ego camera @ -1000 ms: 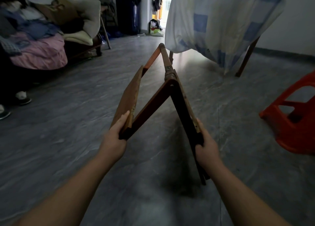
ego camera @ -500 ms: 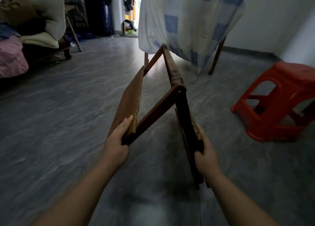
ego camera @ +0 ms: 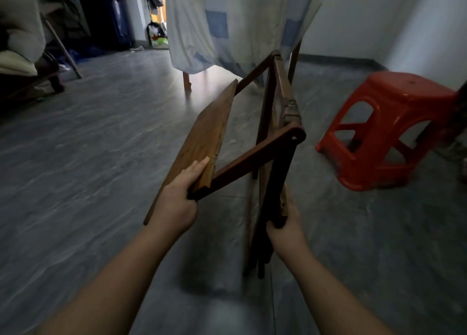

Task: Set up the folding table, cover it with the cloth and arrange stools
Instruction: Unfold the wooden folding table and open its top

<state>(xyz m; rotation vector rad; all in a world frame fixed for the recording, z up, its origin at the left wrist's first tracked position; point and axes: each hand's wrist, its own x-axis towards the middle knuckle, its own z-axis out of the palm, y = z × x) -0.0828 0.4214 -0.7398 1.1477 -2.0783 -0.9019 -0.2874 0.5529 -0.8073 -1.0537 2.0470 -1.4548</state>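
Head view: both bare hands hold a partly unfolded brown wooden folding table [ego camera: 255, 155] above the grey marbled floor [ego camera: 75, 172]. The left hand [ego camera: 177, 203] grips the near end of the table's flat wooden panel [ego camera: 204, 142]; the thumb lies along the panel's edge and the other fingers wrap behind it, out of sight. The right hand [ego camera: 285, 229] is curled round the lower part of the dark folded leg frame [ego camera: 275, 193], which hangs nearly upright with its lower ends just beyond and below that hand. A brown cross bar [ego camera: 252, 161] runs from just beside the left hand up and across to a hinged joint above the right hand, so panel and frame spread apart in a V shape. Whether the frame's lower ends touch the floor cannot be told.

An orange-red plastic stool [ego camera: 386, 129] stands on the floor to the right of the right hand, well apart from it. Beyond both hands, a blue and white checked cloth [ego camera: 237, 23] hangs over a second table whose wooden legs [ego camera: 186, 80] show beneath it. Far to the left of the left hand, a sofa edge with piled cushions [ego camera: 17, 43] is blurred. A dark suitcase [ego camera: 106, 16] stands against the back wall
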